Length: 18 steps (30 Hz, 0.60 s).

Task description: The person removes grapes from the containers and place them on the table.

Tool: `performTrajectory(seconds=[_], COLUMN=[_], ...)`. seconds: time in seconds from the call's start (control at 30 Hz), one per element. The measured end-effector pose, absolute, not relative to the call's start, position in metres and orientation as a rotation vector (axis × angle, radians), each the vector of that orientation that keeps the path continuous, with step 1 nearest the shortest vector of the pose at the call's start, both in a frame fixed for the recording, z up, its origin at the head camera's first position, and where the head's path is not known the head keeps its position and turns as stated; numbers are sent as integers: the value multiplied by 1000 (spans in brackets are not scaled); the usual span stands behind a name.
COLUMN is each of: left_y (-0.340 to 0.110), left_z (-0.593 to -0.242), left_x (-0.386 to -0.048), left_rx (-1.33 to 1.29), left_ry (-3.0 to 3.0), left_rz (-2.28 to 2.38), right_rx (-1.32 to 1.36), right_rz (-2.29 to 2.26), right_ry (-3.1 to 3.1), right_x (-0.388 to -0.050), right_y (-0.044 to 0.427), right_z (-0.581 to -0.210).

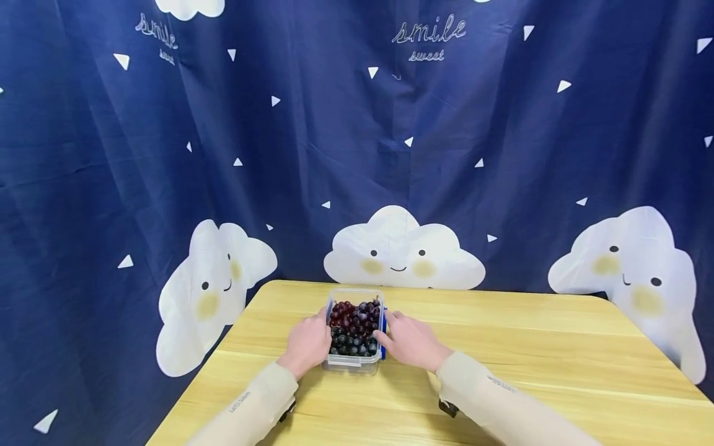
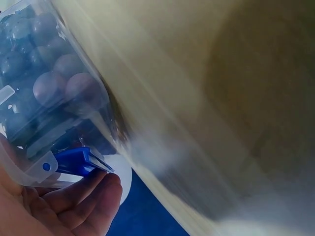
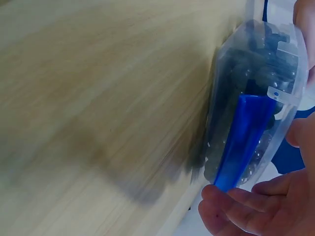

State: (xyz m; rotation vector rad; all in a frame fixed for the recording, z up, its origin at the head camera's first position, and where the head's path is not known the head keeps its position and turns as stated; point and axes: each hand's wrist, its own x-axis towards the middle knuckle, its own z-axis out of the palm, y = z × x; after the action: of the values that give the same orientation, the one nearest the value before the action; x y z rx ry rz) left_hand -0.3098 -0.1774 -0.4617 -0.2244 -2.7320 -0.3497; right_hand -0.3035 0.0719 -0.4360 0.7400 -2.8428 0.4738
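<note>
Navy curtain (image 1: 502,167), patterned with white clouds and triangles, forms the background. In front of it stands a wood-grain tabletop (image 1: 558,353). On the tabletop, left of centre and near the far edge, sits a clear box (image 1: 351,367), upright. Expected handling: moderate weight when filled, walls thin and liable to flex, surface probably slippery; support both side walls evenly. Contents: dark and red grapes (image 1: 354,328), likely soft and easily bruised; avoid compression. Left grip (image 1: 309,342) grasps the box at its left side, bent fingertips meeting the left clip (image 2: 76,161). Right grip (image 1: 413,341) grasps the opposite side, thumb at the rim, a fingertip at the end of the right clip (image 3: 246,137). Both clips are blue, presumably stiff, and poor lifting points. Markings: curtain script (image 1: 429,29) reads "smile" and, smaller, "sweet"; sleeve print (image 1: 502,384) is too small to read with certainty.
</note>
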Motion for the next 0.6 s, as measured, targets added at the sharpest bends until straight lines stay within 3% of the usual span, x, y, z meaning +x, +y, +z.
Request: performTrajectory(seconds=[0.27,0.6], left_y=[-171,-166], left_z=[-462,-455], left_x=[-305,-296], left_rx=[-245,-356], left_ry=[-2734,-2764], left_rz=[-331,-478], right_rx=[695,736], right_rz=[445,284], right_ry=[-2898,-2846], right_x=[-309,-292], right_y=[63,73], right_z=[-440,-442])
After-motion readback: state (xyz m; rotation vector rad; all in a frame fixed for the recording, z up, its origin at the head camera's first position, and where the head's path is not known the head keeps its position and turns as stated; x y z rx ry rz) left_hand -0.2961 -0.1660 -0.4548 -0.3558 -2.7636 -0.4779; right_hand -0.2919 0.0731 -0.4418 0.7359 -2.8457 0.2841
